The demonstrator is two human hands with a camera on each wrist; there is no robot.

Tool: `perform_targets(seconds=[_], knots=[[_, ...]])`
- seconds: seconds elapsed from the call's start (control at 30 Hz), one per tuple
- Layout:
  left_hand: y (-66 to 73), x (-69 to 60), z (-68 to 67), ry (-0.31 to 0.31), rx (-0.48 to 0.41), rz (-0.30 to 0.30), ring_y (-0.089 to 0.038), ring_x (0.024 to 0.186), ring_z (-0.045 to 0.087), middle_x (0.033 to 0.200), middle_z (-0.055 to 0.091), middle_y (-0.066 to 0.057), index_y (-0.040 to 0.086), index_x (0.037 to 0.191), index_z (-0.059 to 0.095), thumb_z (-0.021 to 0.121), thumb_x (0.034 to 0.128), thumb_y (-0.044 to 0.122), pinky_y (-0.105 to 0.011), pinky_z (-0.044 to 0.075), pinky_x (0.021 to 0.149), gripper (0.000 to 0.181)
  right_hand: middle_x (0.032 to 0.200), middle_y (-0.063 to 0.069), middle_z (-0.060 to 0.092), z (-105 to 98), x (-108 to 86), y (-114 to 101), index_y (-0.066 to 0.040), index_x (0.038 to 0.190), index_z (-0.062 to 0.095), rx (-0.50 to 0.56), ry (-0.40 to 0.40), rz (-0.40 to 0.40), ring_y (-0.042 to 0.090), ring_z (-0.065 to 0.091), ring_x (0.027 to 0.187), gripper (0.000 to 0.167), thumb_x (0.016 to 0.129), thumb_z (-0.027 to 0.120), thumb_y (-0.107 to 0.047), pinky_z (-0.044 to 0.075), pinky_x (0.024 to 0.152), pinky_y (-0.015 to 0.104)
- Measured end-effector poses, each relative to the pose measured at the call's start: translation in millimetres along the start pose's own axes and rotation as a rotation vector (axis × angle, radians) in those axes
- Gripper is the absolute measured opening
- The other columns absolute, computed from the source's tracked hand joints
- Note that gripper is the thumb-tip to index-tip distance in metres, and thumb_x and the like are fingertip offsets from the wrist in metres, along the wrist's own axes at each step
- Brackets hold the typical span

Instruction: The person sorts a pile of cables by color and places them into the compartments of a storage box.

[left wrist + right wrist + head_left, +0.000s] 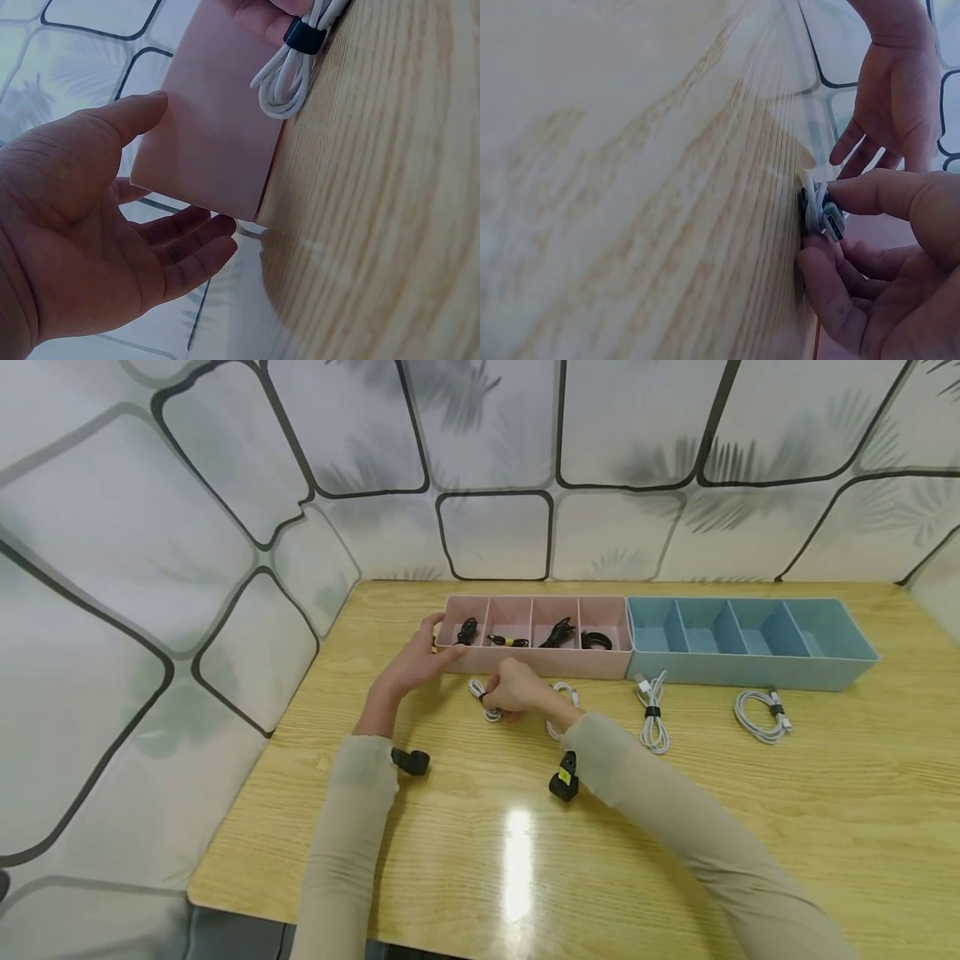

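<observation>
My left hand (417, 662) rests on the left end of the pink divided box (536, 663), thumb at the front rim and fingers spread along the end wall. In the left wrist view, those fingers (196, 259) are loosely bent at the box's corner. In front of the box my right hand (517, 686) pinches a white USB cable (477, 688), coiled and bound with a black strap. Its metal plug (835, 225) shows between thumb and fingers in the right wrist view. Each pink compartment holds a dark bundle, such as the black cable (467, 631) at the far left.
A blue divided box (753, 673) adjoins the pink one on the right. Other white coiled cables lie in front: one partly behind the right wrist (564, 693), one bundled lengthwise (654, 724), one looped round (761, 717). The wooden table (465, 835) ends at a patterned fabric wall.
</observation>
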State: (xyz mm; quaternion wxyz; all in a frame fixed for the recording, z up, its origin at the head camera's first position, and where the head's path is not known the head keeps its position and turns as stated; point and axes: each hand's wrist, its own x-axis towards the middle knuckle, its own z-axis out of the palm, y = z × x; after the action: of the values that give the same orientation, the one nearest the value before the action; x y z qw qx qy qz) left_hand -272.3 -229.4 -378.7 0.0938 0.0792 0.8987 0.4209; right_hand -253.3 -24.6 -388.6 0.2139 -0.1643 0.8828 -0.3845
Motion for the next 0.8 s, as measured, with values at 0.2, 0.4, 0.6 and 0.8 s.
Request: perform_targets(seconds=[0.2, 0.4, 0.6, 0.8], knots=[[-0.5, 1.0, -0.2, 0.002, 0.0, -0.001, -0.037, 0.137, 0.038, 0.155, 0.031, -0.024, 0.011, 0.158, 0.01, 0.058, 0.1005, 0.037, -0.052, 0.034, 0.11, 0.08, 0.063, 0.0, 0.057, -1, -1.2, -1, -0.003, 0.076, 0.065, -0.014, 0.005, -0.004, 0.013, 0.055, 0.051, 0.007, 0.081, 0.069, -0.003, 0.05, 0.047, 0.028], [-0.8, 0.5, -0.2, -0.002, 0.004, -0.003, -0.037, 0.137, 0.038, 0.155, 0.031, -0.024, 0.011, 0.159, 0.01, 0.058, 0.1002, 0.039, -0.052, 0.034, 0.111, 0.081, 0.069, 0.003, 0.058, -5, -3.1, 2, 0.002, 0.084, 0.064, 0.059, -0.031, 0.002, 0.014, 0.062, 0.055, 0.005, 0.083, 0.068, -0.001, 0.057, 0.054, 0.031], [-0.1, -0.3, 0.3, 0.002, 0.0, 0.003, -0.037, 0.136, 0.039, 0.154, 0.032, -0.024, 0.011, 0.158, 0.011, 0.058, 0.1006, 0.037, -0.052, 0.035, 0.11, 0.079, 0.087, 0.01, 0.063, -12, -5.2, 5, 0.007, 0.099, 0.065, 0.169, -0.084, 0.028, 0.014, 0.063, 0.064, 0.017, 0.084, 0.066, 0.0, 0.059, 0.059, 0.033], [-1.6, 1.2, 0.2, 0.003, 0.012, -0.001, -0.036, 0.137, 0.039, 0.154, 0.033, -0.023, 0.011, 0.159, 0.01, 0.057, 0.1011, 0.036, -0.051, 0.035, 0.11, 0.078, 0.09, 0.01, 0.058, -15, -5.7, 10, 0.007, 0.107, 0.058, 0.287, -0.111, 0.038, 0.015, 0.063, 0.063, 0.027, 0.081, 0.065, 0.003, 0.059, 0.062, 0.035]])
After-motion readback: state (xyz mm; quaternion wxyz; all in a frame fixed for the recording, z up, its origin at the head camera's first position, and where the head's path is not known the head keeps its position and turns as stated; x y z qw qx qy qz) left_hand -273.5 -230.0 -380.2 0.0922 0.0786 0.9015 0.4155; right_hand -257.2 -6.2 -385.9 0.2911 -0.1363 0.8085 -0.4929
